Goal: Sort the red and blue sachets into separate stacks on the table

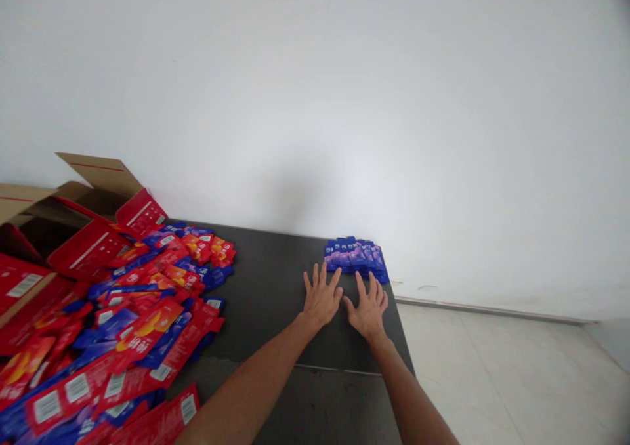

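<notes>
Blue and purple packets [352,254] lie overlapping in a row at the far right corner of the dark table, close to the wall. My left hand [322,298] is spread just in front of the row's left part, palm down. Beside it, my right hand [368,307] has its fingers apart, their tips at the near edge of the row. Whether the fingertips touch the packets I cannot tell. Neither hand holds anything.
A big loose heap of red and blue packets [147,327] covers the table's left side. Behind it stand open red cardboard boxes [88,248] with raised flaps. The dark table [266,281] meets a white wall [315,104]; pale floor [472,360] shows at the right.
</notes>
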Action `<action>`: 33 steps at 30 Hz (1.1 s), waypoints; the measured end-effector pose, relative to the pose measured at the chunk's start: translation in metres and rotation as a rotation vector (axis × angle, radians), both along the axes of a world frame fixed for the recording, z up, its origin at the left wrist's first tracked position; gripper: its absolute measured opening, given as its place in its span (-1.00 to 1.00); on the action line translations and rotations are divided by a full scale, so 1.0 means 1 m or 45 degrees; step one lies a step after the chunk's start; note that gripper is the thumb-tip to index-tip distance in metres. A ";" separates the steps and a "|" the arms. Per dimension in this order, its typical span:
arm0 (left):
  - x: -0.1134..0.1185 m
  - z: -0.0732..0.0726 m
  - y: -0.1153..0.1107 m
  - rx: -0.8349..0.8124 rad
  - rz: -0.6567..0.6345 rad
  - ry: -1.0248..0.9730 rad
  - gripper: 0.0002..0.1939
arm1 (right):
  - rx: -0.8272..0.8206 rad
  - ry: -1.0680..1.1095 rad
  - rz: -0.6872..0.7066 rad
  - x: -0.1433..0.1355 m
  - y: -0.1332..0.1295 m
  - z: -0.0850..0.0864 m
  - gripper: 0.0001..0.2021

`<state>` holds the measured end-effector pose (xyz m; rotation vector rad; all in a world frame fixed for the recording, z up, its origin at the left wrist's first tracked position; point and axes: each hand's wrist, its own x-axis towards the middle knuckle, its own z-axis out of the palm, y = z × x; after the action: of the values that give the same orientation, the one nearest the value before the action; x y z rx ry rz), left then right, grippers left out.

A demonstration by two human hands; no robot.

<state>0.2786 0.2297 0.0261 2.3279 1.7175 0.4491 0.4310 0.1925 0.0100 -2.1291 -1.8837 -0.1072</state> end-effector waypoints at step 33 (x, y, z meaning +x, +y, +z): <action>-0.288 -0.008 -0.243 0.145 0.042 0.108 -0.39 | 0.073 0.066 0.254 -0.277 -0.226 0.002 -0.32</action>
<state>-0.0097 -0.0135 0.0185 2.4337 1.8156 0.4720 0.1538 -0.0334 0.0118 -1.8777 -2.0245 -0.0618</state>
